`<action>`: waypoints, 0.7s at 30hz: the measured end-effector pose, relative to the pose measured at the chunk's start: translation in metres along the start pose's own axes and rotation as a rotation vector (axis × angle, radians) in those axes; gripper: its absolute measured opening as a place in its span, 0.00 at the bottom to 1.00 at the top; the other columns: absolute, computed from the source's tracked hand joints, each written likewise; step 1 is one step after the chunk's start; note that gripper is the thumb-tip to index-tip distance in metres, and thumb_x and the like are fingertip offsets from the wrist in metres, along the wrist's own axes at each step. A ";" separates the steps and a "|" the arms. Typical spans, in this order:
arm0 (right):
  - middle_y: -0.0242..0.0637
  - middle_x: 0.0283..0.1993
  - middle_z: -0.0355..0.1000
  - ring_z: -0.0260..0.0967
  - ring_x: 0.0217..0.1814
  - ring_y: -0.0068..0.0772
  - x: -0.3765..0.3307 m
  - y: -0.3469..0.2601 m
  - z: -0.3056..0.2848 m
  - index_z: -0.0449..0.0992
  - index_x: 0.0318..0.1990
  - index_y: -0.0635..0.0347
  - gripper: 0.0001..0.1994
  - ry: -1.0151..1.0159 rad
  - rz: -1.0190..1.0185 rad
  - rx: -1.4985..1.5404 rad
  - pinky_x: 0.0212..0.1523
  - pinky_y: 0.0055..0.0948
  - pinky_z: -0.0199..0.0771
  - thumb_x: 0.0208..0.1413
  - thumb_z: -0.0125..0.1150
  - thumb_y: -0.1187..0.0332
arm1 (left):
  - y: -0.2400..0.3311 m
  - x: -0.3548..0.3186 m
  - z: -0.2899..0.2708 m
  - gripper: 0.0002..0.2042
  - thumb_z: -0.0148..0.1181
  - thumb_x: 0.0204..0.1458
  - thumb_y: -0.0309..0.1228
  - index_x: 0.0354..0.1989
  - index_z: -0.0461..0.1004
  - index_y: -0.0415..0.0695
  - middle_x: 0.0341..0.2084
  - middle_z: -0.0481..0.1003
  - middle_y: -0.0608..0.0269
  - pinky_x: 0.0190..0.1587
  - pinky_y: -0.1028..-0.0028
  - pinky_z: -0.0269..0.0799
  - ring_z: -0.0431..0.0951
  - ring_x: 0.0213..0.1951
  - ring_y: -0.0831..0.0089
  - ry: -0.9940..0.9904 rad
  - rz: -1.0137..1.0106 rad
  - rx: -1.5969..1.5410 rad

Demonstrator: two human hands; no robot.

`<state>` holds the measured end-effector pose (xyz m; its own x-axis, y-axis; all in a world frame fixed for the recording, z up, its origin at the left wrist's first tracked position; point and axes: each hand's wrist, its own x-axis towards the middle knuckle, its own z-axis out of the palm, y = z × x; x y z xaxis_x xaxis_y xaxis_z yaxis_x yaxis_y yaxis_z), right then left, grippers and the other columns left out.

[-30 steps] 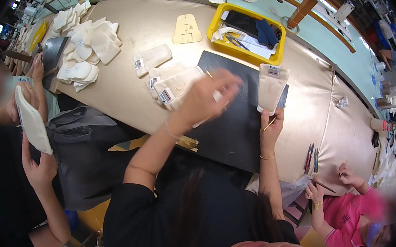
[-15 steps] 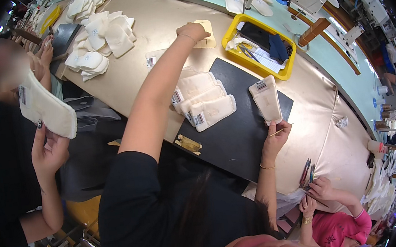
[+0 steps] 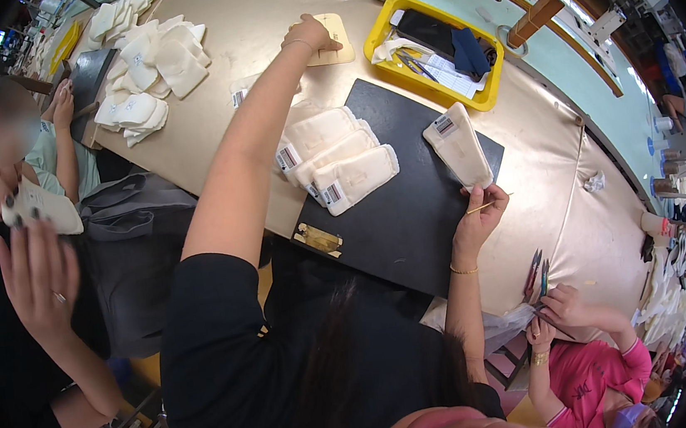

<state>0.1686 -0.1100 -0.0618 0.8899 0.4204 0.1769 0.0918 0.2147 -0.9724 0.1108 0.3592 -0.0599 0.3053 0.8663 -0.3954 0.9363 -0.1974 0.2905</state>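
- Right of centre in the frame, the right hand (image 3: pixel 485 211) has its grip closed on the lower end of a cream pad (image 3: pixel 459 149), with a thin stick (image 3: pixel 477 208) also between the fingers; the pad slants in front of a black board (image 3: pixel 413 244).
- At the centre, overlapping pads (image 3: pixel 358 176) lie fanned, labels at their left ends.
- At upper centre, the left hand (image 3: pixel 309 35) touches a pale yellow card (image 3: pixel 336 41) on the bench (image 3: pixel 551 163); I cannot tell whether its grip pinches or merely rests.
- Just right of that, a yellow tray (image 3: pixel 430 91) carries dark blue cloth (image 3: pixel 470 56).
- Upper left, cream pieces (image 3: pixel 176 62) lie heaped.
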 end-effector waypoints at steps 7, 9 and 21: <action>0.39 0.46 0.69 0.71 0.43 0.27 0.001 -0.001 0.001 0.64 0.50 0.62 0.10 0.007 -0.004 -0.012 0.49 0.28 0.74 0.68 0.55 0.70 | -0.011 -0.007 -0.028 0.40 0.78 0.41 0.46 0.57 0.67 0.32 0.45 0.79 0.49 0.32 0.63 0.80 0.83 0.38 0.58 -0.150 0.244 -0.195; 0.38 0.46 0.69 0.70 0.43 0.27 0.001 -0.001 0.002 0.63 0.51 0.62 0.10 0.020 -0.015 -0.014 0.50 0.28 0.74 0.68 0.55 0.71 | -0.008 -0.013 -0.042 0.33 0.74 0.46 0.43 0.55 0.70 0.33 0.43 0.80 0.51 0.32 0.62 0.79 0.83 0.38 0.61 -0.070 0.181 -0.345; 0.30 0.41 0.68 0.65 0.40 0.17 0.008 -0.008 -0.002 0.65 0.55 0.63 0.12 0.191 0.091 0.288 0.43 0.20 0.70 0.69 0.55 0.69 | -0.018 -0.172 -0.121 0.23 0.58 0.57 0.27 0.62 0.68 0.37 0.47 0.78 0.56 0.51 0.71 0.73 0.78 0.47 0.73 0.046 0.820 -0.833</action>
<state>0.1762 -0.1102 -0.0525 0.9587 0.2824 0.0330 -0.0973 0.4349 -0.8952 0.0203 0.2697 0.1079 0.7428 0.6382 0.2021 0.0536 -0.3577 0.9323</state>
